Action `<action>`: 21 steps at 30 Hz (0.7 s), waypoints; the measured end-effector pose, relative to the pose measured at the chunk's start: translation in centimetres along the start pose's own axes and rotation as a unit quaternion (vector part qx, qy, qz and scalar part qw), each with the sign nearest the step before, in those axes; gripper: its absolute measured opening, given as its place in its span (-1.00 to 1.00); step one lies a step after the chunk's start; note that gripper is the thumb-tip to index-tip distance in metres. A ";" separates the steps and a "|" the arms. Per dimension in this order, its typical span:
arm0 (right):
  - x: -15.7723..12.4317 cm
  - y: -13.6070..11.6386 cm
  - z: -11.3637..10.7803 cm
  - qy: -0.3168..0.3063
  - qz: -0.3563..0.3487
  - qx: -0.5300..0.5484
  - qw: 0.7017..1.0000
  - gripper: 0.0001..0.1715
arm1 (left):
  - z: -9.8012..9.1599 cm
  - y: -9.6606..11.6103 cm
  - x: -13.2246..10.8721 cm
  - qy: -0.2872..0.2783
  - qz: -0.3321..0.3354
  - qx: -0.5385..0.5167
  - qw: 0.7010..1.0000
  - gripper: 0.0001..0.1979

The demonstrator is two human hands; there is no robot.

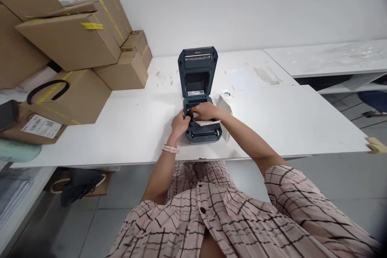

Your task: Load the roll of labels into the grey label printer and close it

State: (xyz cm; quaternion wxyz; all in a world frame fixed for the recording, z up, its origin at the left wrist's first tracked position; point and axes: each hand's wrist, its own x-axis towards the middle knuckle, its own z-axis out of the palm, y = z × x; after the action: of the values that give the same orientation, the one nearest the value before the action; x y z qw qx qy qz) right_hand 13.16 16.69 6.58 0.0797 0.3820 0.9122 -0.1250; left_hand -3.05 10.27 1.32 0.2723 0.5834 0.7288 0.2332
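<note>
A dark blue label printer stands on the white table with its lid swung up and open. My left hand is curled against the left side of the printer's open bay, fingers closed on a part inside. My right hand reaches over the bay, fingers bent on a strip of white paper that lies across the bay. A white paper roll sits just right of the printer, partly behind my right forearm.
Several cardboard boxes are stacked at the table's left. A brown paper bag with a label lies at the far left. A second white table stands at the back right. A bag sits on the floor under the table.
</note>
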 end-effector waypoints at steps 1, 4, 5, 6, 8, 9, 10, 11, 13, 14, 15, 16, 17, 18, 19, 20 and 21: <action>-0.2 0.0 0.1 0.001 -0.005 0.001 1.000 -0.48 | 0.1 0.0 0.0 0.002 0.001 -0.008 1.000 -0.50; -1.3 0.0 0.6 0.040 -0.034 0.022 0.998 -0.54 | 0.2 -0.1 -0.2 0.006 -0.003 -0.030 1.000 -0.50; -2.1 0.0 1.0 0.068 -0.042 0.035 0.996 -0.57 | 0.2 -0.1 -0.2 0.007 -0.005 -0.037 0.999 -0.50; -3.0 -0.1 1.5 0.100 -0.048 0.050 0.993 -0.60 | 0.2 -0.1 -0.3 0.007 -0.007 -0.046 0.999 -0.49; -5.1 -0.4 2.8 0.165 -0.047 0.080 0.982 -0.65 | 0.2 -0.1 -0.4 0.004 -0.007 -0.065 0.998 -0.49; -6.3 -0.7 3.7 0.192 -0.044 0.092 0.976 -0.66 | 0.3 -0.2 -0.5 0.003 -0.006 -0.075 0.997 -0.48; -7.4 -1.0 4.6 0.219 -0.044 0.102 0.969 -0.67 | 0.3 -0.2 -0.5 0.005 -0.005 -0.082 0.997 -0.48; -8.3 -1.4 5.5 0.246 -0.045 0.111 0.962 -0.66 | 0.4 -0.3 -0.5 0.010 -0.004 -0.089 0.996 -0.48; -9.8 -2.4 7.2 0.299 -0.045 0.119 0.946 -0.64 | 0.7 -0.5 -0.4 0.020 -0.001 -0.103 0.994 -0.47; -10.2 -2.8 7.8 0.320 -0.042 0.117 0.939 -0.63 | 0.9 -0.7 -0.3 0.024 0.003 -0.114 0.993 -0.47; -10.5 -3.2 8.3 0.335 -0.037 0.113 0.935 -0.62 | 1.1 -0.9 -0.2 0.026 0.008 -0.130 0.991 -0.47; -10.5 -3.5 8.6 0.343 -0.032 0.108 0.932 -0.62 | 1.3 -1.1 0.0 0.025 0.016 -0.150 0.988 -0.47; -10.5 -3.8 8.8 0.347 -0.029 0.103 0.932 -0.62 | 1.5 -1.3 0.1 0.024 0.026 -0.172 0.984 -0.48; -10.4 -4.0 8.9 0.348 -0.026 0.098 0.932 -0.63 | 1.7 -1.4 0.2 0.022 0.037 -0.194 0.980 -0.49; -10.3 -4.2 8.9 0.348 -0.024 0.094 0.933 -0.63 | 1.9 -1.6 0.3 0.020 0.047 -0.213 0.976 -0.50; -10.2 -4.4 8.8 0.348 -0.023 0.091 0.933 -0.64 | 2.0 -1.7 0.4 0.018 0.054 -0.229 0.972 -0.50; -10.2 -4.6 8.7 0.349 -0.023 0.090 0.933 -0.64 | 2.1 -1.7 0.4 0.017 0.057 -0.239 0.969 -0.50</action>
State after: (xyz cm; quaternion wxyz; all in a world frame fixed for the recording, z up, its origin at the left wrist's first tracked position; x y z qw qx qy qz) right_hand 17.39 4.20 1.46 -0.2811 0.3858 0.8762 -0.0669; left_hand -2.97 10.34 -1.38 0.3779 0.5378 0.6220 0.4256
